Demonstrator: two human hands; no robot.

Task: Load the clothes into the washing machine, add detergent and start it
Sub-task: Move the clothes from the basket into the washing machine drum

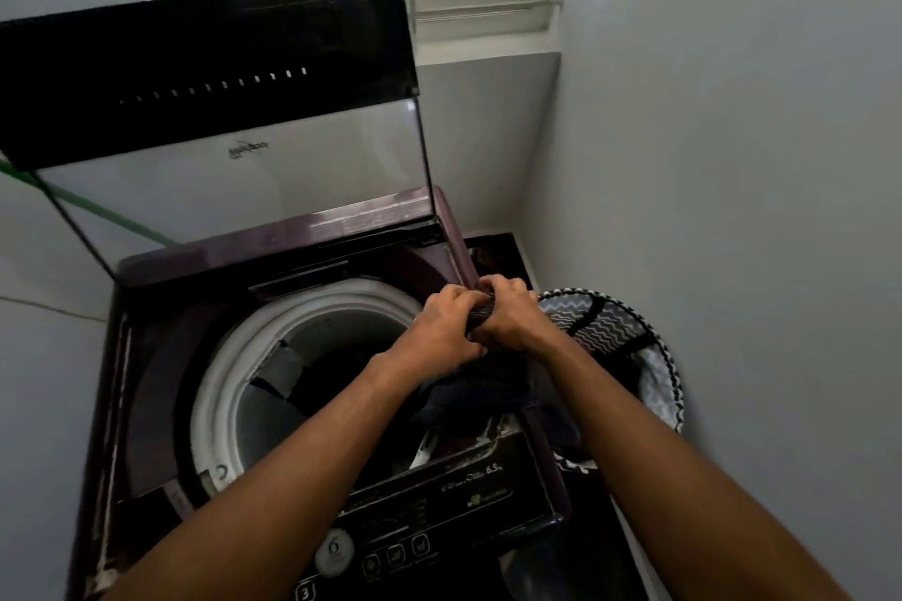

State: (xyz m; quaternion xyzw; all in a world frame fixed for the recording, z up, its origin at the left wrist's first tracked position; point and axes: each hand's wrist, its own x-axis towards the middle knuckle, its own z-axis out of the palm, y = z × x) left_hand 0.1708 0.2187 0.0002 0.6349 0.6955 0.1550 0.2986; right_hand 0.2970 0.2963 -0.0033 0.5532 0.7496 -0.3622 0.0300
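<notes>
A dark maroon top-loading washing machine (161, 268) stands below me with its glass lid (234, 161) raised upright. Its white-rimmed drum (219, 371) is open, and some dark cloth lies inside it. Over the machine's right rim, my left hand (446, 325) and my right hand (507, 317) both grip a dark garment (481, 398). The garment hangs down beneath the hands onto the right edge of the machine. The control panel (439, 508) with its buttons lies at the near edge.
A laundry basket (629, 342) with a black-and-white braided rim and zigzag lining stands right of the machine, against the grey wall. A window with bars is above. A green line runs behind the lid at left.
</notes>
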